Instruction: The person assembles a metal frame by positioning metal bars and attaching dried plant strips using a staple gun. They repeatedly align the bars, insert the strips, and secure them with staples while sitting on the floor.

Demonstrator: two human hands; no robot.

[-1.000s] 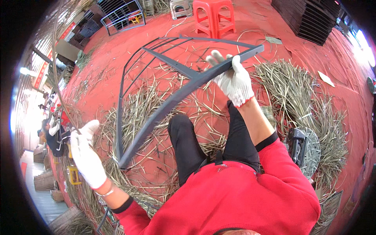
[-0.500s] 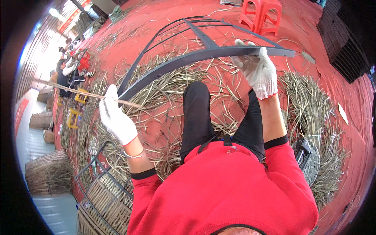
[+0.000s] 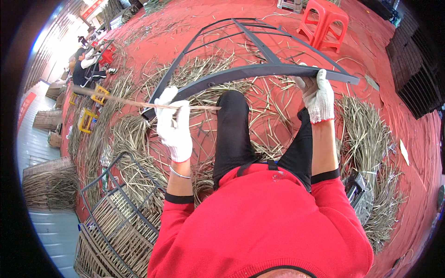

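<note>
A dark grey metal frame [image 3: 241,72] with a curved near bar and thinner crossbars reaches away from me above the floor. My right hand [image 3: 319,97], in a white knit glove, is closed round the right part of the curved bar, thumb on the near side. My left hand [image 3: 174,127], gloved too, pinches a long thin brown wicker strand [image 3: 125,100]. One end of the strand points toward my knee; the other runs out to the left. The left fingers are beside the bar's left end; whether they touch it I cannot tell.
Loose wicker strands [image 3: 125,134] cover much of the red floor. A tied wicker bundle [image 3: 366,139] lies right. A partly woven frame [image 3: 123,222] is at lower left, red stools [image 3: 324,23] stand far right, dark stacked panels [image 3: 410,69] beyond. People [image 3: 85,67] sit far left.
My left hand has moved right and turned, carrying the strand along the bar toward my knee. The metal frame and my right hand have shifted slightly right and nearer.
</note>
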